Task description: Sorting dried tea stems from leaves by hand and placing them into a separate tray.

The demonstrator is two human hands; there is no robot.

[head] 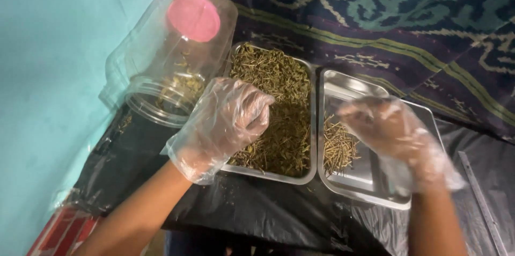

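**Gloved hands over two trays of dried herb**

The left hand (222, 122), fingers curled into a pinch, digs into dried herb (279, 111) filling the left tray (268, 174). The right hand (391, 132), blurred, grip unclear, hovers above sticks (338, 148) in the right tray (365, 194); a plastic jar (171, 57) lies tilted nearby

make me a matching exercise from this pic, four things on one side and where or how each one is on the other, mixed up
Things:
1. left tray
2. right tray
3. clear jar
4. left hand

Places or states:
A. lying on its side, pink bottom showing
B. heaped nearly full with dried herb
C. gloved, closed over the herb heap
D. mostly bare metal, with a small pile of stems

Pairs: 1-B, 2-D, 3-A, 4-C
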